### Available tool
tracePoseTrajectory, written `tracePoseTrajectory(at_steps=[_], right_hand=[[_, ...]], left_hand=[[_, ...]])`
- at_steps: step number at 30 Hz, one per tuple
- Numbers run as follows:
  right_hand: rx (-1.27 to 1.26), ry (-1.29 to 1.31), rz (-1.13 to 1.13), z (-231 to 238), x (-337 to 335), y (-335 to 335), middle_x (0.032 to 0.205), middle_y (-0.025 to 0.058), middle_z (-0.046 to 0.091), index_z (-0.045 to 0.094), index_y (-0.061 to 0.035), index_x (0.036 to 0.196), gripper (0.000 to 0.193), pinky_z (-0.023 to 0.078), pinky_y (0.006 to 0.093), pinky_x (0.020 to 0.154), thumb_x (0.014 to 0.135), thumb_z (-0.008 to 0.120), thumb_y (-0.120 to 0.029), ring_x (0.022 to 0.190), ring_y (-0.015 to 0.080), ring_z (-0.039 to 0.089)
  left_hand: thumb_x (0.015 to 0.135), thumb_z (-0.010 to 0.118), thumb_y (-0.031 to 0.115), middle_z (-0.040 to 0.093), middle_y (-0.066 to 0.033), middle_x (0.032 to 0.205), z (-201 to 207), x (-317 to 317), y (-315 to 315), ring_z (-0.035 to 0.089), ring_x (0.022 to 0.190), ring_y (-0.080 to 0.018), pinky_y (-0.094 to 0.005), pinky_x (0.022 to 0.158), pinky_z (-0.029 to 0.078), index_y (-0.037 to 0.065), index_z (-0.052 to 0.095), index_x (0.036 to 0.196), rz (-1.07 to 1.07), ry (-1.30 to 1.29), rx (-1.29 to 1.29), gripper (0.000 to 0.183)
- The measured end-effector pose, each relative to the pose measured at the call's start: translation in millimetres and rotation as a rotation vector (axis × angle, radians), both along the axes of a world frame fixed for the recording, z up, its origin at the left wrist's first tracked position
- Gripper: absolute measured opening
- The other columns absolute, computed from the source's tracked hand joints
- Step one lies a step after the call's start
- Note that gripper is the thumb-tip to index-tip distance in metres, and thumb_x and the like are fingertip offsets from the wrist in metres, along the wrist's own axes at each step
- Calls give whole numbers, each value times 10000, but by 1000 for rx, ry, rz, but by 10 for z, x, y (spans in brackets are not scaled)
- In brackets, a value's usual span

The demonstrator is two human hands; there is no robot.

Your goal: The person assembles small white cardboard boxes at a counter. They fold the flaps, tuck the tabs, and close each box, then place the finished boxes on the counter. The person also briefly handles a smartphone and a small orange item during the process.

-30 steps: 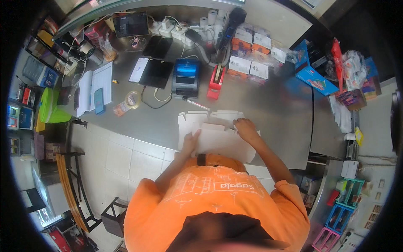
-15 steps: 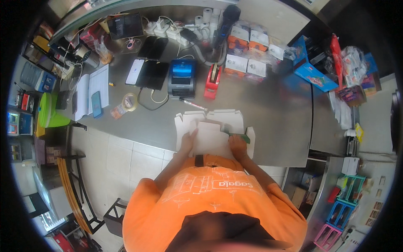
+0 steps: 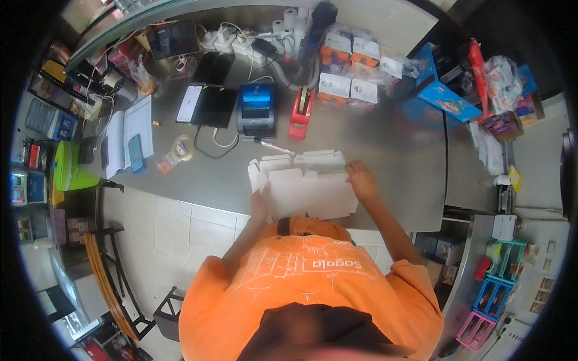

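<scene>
Steadying the creased white cardboard [image 3: 310,195] over the steel counter [image 3: 403,186]'s near edge probably calls for even pressure, the left hand [image 3: 259,206]'s fingers gripping its left side, the right hand [image 3: 361,179]'s pinching its upper right corner.

A red tape dispenser [image 3: 300,114] stands on the metal surface [image 3: 403,186], right of a dark printer with a blue top [image 3: 256,111]. A pen [image 3: 274,146] lies just in front of them. Further left are a tape roll [image 3: 183,146] and a blue phone [image 3: 136,153] resting on an open notebook [image 3: 142,117]. White paper rolls [image 3: 289,27] stand at the back, near orange-and-white packets [image 3: 349,89]; a blue carton [image 3: 448,100] sits at the far right.
</scene>
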State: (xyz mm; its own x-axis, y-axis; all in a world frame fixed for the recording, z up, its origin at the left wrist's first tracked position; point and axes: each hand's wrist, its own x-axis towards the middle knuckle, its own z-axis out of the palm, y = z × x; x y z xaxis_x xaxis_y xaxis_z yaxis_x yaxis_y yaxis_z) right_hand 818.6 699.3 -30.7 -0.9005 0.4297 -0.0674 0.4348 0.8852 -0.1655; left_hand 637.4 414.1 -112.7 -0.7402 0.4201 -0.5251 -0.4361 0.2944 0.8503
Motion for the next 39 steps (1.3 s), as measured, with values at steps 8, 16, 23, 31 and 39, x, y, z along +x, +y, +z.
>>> tracePoseTrajectory(at_steps=[8,16,23,31,39], right_hand=[[-1,404,-189,-601,409,-396,1131,149,606,598,-16,1059,212,465,435,970,871,622,-112,1167,343,535],[-92,520,-98,-655,595,-586,1169,167,580,582,-2,1070,194,428,476,978,897,592,-89,1133,376,515],[-131,408,-108,-596,580,-496,1128,167,574,565,-9,1052,172,439,479,962,904,587,-93,1105,381,520],[-63,430,-148,-610,578,-597,1112,155,575,556,-25,1052,180,464,459,935,878,579,-65,1095,366,528],[4,349,-87,-437,445,-443,1062,125,588,574,-54,1008,194,528,405,813,815,584,-42,1028,319,567]], left_hand=[[968,587,365,669,-85,936,-120,-3,28,622,841,-167,-323,733,500,-64,632,1130,-20,-34,-37,461],[676,696,11,671,-115,1094,310,-880,105,648,950,-232,-335,832,518,52,646,1182,-609,444,-221,510],[618,729,8,668,-86,945,339,-1165,362,606,987,-286,-403,856,489,138,680,1004,-981,1004,-281,410],[723,578,-63,645,-77,1105,247,-334,-187,576,1021,-361,-461,960,462,63,631,1124,-624,1283,-232,425],[796,662,22,625,-84,1115,273,-545,-234,587,982,-317,-418,973,464,70,583,1245,-579,1174,-85,459]])
